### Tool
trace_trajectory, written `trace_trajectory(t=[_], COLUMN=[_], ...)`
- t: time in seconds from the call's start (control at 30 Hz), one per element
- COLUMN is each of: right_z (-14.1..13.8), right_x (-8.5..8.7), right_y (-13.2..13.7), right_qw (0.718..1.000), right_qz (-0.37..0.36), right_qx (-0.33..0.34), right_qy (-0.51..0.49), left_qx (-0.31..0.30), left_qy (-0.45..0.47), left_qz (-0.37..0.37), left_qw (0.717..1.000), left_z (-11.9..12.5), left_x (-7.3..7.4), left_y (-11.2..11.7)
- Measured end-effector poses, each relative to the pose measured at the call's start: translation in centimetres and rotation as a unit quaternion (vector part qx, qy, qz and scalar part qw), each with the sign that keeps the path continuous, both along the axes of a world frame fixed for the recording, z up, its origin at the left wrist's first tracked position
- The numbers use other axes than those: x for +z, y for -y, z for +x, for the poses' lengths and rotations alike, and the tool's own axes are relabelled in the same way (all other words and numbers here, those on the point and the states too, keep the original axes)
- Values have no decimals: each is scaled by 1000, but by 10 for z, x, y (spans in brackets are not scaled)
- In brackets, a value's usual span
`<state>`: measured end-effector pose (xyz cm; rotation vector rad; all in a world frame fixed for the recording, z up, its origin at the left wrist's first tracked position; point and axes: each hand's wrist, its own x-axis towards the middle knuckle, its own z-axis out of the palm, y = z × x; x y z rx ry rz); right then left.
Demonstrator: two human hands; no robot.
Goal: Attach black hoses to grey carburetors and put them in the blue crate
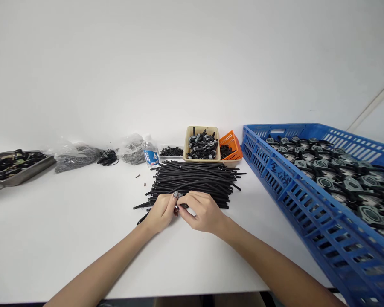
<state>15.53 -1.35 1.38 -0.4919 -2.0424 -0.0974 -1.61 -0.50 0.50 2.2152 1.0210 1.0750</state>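
Note:
A pile of black rubber tubes lies on the white table in front of me. My left hand and my right hand meet at the pile's near edge, fingers pinched together on a small grey fitting and the end of a black tube. One tube end sticks out to the left below my left hand. Both hands are closed on these parts.
A beige bin of black-grey fittings and a small orange basket stand behind the pile. A big blue crate of assembled parts fills the right. A bottle, bags of parts and a metal tray line the back left.

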Motion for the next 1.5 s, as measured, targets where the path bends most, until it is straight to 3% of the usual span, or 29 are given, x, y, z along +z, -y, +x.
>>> trace_trajectory(t=[1.5], right_z=[0], right_x=[1], right_y=[0], right_qw=[1000], right_qz=[9], right_qx=[3], right_qy=[-7], left_qx=[-2], left_qy=[6], left_qz=[-5], left_qw=[1000], left_z=[0], left_x=[0], left_y=[-1])
